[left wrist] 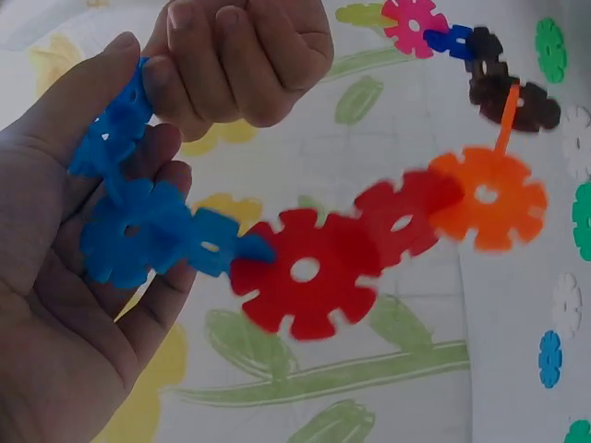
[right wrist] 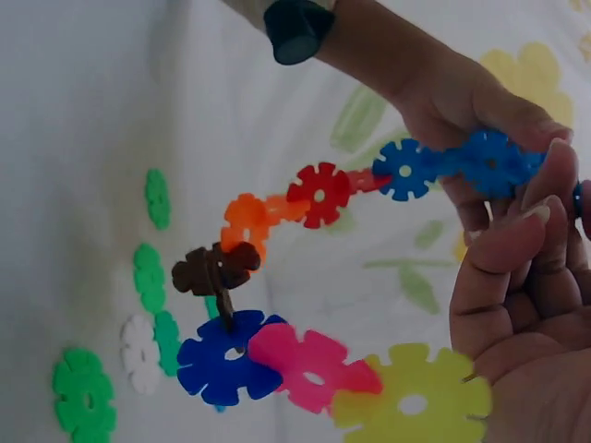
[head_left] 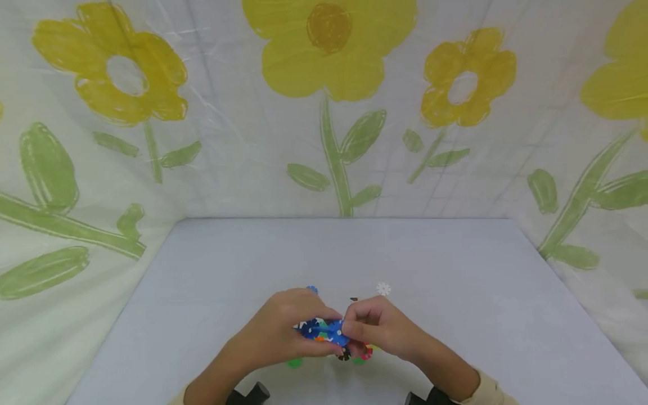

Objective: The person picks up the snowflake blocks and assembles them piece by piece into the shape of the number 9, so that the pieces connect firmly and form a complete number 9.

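A chain of interlocking plastic snowflake discs hangs from both hands, above the table. My left hand (head_left: 278,329) holds its blue end, thumb on one side and fingers on the other. My right hand (head_left: 379,326) pinches a blue disc (head_left: 331,332) at that end between thumb and curled fingers. From the blue discs the chain runs through a red disc (left wrist: 268,295), an orange disc (left wrist: 512,212) and brown discs (left wrist: 536,109). In the right wrist view it continues to a dark blue disc (right wrist: 203,365), a pink disc (right wrist: 291,360) and a yellow disc (right wrist: 452,383).
Loose discs lie on the white table (head_left: 455,259): a white disc (head_left: 388,289) and a blue disc (head_left: 313,289) beyond the hands, a green disc (head_left: 295,364) nearer. Several more show in the wrist views, among them a green disc (right wrist: 69,392). A flower-painted curtain (head_left: 233,169) surrounds the table.
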Tool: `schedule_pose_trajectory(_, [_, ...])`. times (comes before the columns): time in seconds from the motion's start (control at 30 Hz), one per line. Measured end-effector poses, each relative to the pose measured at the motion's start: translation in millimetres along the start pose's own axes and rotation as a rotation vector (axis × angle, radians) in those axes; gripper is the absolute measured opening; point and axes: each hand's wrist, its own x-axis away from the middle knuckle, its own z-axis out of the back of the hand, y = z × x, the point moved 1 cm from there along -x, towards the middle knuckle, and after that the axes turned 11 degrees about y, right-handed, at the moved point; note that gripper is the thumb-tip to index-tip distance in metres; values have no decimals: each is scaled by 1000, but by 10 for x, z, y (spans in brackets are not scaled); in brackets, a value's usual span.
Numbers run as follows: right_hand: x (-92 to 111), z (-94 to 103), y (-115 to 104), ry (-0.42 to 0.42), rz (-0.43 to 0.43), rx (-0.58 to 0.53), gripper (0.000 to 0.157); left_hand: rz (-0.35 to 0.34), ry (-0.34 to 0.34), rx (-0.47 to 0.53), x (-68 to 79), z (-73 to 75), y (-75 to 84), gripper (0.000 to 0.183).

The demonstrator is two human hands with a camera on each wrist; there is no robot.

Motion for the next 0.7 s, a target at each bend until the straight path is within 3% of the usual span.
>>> schedule_pose_trajectory(0.2, [-141,239,84,47,-57,150,25,45,-8,30,-20,130,6,32])
schedule_pose_trajectory(0.37, [-430,447,308,84,-156,463,14,48,2,7,-23,211,4,29])
schedule_pose_trajectory(0.57, [-786,478,635,-8,-265,841,20,106,-5,-40,7,257,-2,29])
schedule_pose_trajectory(0.7, [-924,437,824,-84,-300,992,28,123,-6,-55,22,266,0,30])
